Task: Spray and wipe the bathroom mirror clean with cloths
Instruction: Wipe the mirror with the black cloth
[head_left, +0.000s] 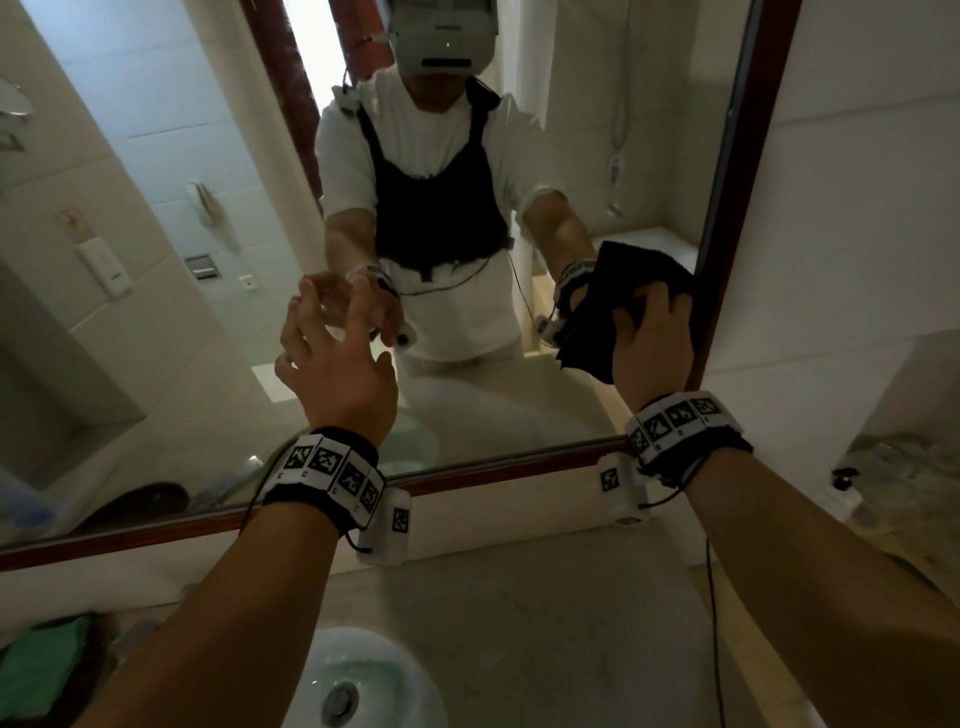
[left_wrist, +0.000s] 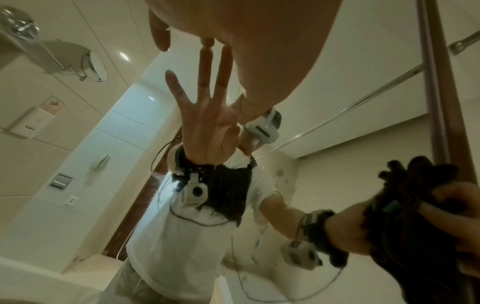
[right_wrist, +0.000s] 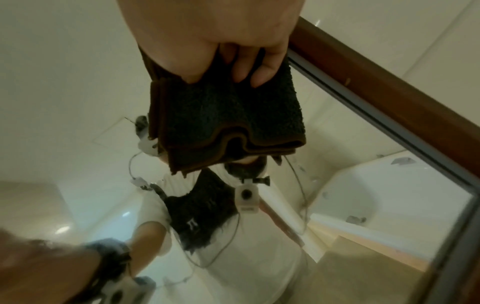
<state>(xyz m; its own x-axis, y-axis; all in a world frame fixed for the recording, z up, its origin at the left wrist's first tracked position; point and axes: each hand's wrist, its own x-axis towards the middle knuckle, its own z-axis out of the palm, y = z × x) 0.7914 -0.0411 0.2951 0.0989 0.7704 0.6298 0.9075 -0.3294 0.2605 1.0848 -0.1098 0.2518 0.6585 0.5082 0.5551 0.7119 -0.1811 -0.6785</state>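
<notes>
Room: tiled bathroom, pale walls, wood-framed mirror (head_left: 218, 291) above a stone counter (head_left: 545, 623) with a white basin (head_left: 363, 675) at its near edge.
Mirror: glass filling most of the head view, dark red frame (head_left: 737, 182) running down the right edge and along the bottom.
Right hand (head_left: 652, 343): up at the mirror's right edge, fingers curled tight round a folded dark cloth (head_left: 613, 306), clamped firmly.
Cloth: bunched and doubled, loose folds hanging past the fingers (right_wrist: 259, 70); seemingly touching the glass, though contact hard to confirm from the head view.
Left hand (head_left: 332, 364): fingers spread and relaxed, holding nothing, hovering just before the glass near the middle.
Key relation: uncleaned glass stretching left and up from the cloth; frame hard against the cloth's right side, so no room that way. Right hand the working one, nearer the edge; left nearer the centre.
Next move, judged: sweep leftward across the glass, away from the frame.
Elsewhere: green cloth (head_left: 41, 670) lying at the counter's left edge.
</notes>
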